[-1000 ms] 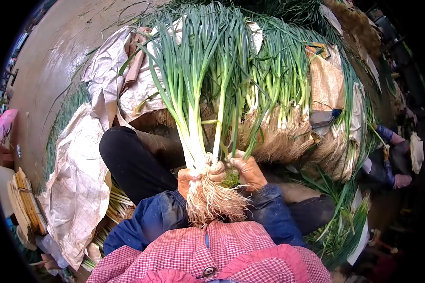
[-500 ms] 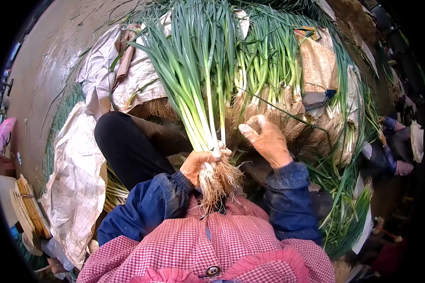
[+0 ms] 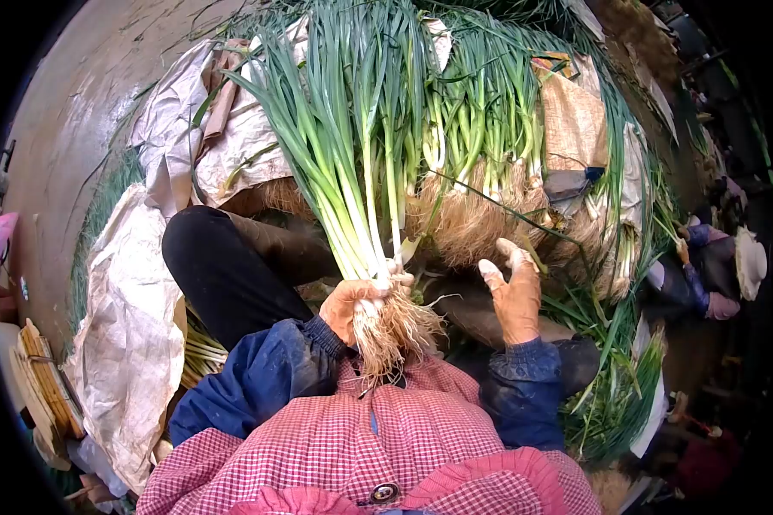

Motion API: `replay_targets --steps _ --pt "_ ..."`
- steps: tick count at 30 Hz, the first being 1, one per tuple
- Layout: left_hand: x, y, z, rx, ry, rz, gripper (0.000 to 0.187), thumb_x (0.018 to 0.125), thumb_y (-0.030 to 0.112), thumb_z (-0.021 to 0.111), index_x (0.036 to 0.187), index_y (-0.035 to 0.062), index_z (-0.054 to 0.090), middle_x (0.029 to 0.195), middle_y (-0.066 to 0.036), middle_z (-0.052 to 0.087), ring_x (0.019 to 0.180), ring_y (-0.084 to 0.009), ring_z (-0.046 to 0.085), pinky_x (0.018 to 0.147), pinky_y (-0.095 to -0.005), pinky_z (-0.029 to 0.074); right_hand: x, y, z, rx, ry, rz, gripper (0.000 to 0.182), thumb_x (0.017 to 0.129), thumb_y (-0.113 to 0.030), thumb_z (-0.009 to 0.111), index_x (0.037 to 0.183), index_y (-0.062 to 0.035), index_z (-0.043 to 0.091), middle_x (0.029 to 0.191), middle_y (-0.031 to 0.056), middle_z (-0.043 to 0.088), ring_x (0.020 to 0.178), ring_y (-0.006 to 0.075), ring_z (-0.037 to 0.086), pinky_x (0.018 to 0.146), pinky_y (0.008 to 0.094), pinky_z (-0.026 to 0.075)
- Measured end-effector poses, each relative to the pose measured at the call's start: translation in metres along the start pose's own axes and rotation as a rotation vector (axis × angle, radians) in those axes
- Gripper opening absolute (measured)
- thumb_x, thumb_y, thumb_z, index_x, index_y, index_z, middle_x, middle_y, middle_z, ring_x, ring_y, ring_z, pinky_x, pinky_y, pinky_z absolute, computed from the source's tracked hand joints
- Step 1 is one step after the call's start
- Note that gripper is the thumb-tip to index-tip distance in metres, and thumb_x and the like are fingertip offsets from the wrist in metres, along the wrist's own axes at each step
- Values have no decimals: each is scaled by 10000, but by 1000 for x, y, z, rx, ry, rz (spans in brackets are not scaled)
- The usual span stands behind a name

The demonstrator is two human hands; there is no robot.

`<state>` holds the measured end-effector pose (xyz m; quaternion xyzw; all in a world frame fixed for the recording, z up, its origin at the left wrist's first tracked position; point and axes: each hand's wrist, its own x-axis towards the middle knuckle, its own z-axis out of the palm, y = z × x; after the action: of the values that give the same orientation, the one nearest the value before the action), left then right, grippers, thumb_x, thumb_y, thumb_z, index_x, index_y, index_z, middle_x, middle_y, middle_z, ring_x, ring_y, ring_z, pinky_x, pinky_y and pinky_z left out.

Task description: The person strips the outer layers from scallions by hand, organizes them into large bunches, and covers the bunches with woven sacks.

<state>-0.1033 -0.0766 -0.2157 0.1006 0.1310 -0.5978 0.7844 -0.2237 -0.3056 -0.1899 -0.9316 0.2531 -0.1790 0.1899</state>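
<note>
My left hand (image 3: 347, 309) is wrapped round the white lower ends of a bunch of green garlic (image 3: 352, 206), long flat green leaves pointing away from me. The bunch's pale stringy roots (image 3: 388, 336) hang toward my checked apron. To the right, my right hand (image 3: 515, 296) is raised with thumb and fingers apart and nothing between them. A yellowish strip of leaf (image 3: 534, 255) shows by its fingertips. Beyond that hand, more green garlic stalks (image 3: 489, 129) lie in a row, their roots (image 3: 472, 223) facing me.
Pale woven sacking (image 3: 129, 335) lies at my left, with more sacking (image 3: 575, 120) over the pile at the right. Loose green leaves (image 3: 614, 403) are heaped by my right side. Another person (image 3: 709, 266) is at the far right. Wet floor (image 3: 77, 129) extends at the upper left.
My right hand has moved right and toward me, away from the bunch, and its fingers have spread. My left hand keeps its hold on the bunch.
</note>
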Motion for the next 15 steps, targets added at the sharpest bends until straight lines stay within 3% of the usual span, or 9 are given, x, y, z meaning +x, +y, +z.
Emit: replay_targets --steps 1,3,4,7,9,11,12,14,15 --pt "-2 -2 4 -4 14 -3 429 726 -24 537 1139 28 432 1052 -154 554 935 -225 597 795 -378 532 6 -46 -4 298 -218 276 480 792 -283 658 1174 -23 525 872 127 628 746 251 601 729 337 480" --pt "-8 -3 11 13 42 -18 403 744 5 521 1140 17 443 1060 -163 553 935 -243 599 800 -378 526 21 -81 10 426 -539 243 437 788 -268 649 1150 -45 551 780 101 637 712 196 614 699 311 485" --pt "-11 1 8 -83 -31 -113 465 746 -29 522 1199 -29 417 1109 -193 560 978 -252 597 829 -391 524 27 -89 32 682 -482 -3 267 834 -121 631 1055 20 580 792 60 624 699 68 557 619 227 459" --pt "-12 2 16 -38 -68 47 417 741 -48 530 1149 -17 447 1106 -210 556 992 -274 588 827 -405 524 22 -85 24 870 -268 -155 90 853 -55 585 883 13 637 778 43 644 652 80 570 558 213 456" --pt "-11 3 14 -77 -106 71 353 727 -69 541 1068 8 487 1105 -216 551 989 -298 580 834 -421 518 18 -76 -14 1200 -240 413 93 837 -25 588 911 26 611 878 67 644 753 136 607 698 244 493" --pt "-12 2 10 -99 -115 78 380 718 -57 548 1085 14 483 1120 -218 536 1017 -296 560 839 -442 511 18 -57 -22 1057 108 288 173 826 -21 598 992 19 575 963 87 614 791 158 603 805 266 486" --pt "-9 1 6 -113 -173 58 400 699 -45 558 1087 20 490 1136 -217 520 1049 -297 538 836 -464 508 16 -50 -12 1165 35 380 326 807 -46 630 1111 6 527 1096 108 536 923 181 571 895 285 450" --pt "-10 0 13 -50 -91 65 367 707 -26 543 1071 2 511 1127 -203 528 1033 -300 545 833 -454 507 17 -57 15 575 -270 135 483 851 -282 612 1216 3 474 1233 110 398 1107 197 459 950 294 385" --pt "-12 -1 21 -13 -27 71 345 716 -17 537 1061 -8 523 1093 -196 555 995 -293 570 831 -440 510 17 -74 33 878 -451 128 476 889 -360 545 1170 21 507 1150 105 467 1025 176 499 913 280 385"
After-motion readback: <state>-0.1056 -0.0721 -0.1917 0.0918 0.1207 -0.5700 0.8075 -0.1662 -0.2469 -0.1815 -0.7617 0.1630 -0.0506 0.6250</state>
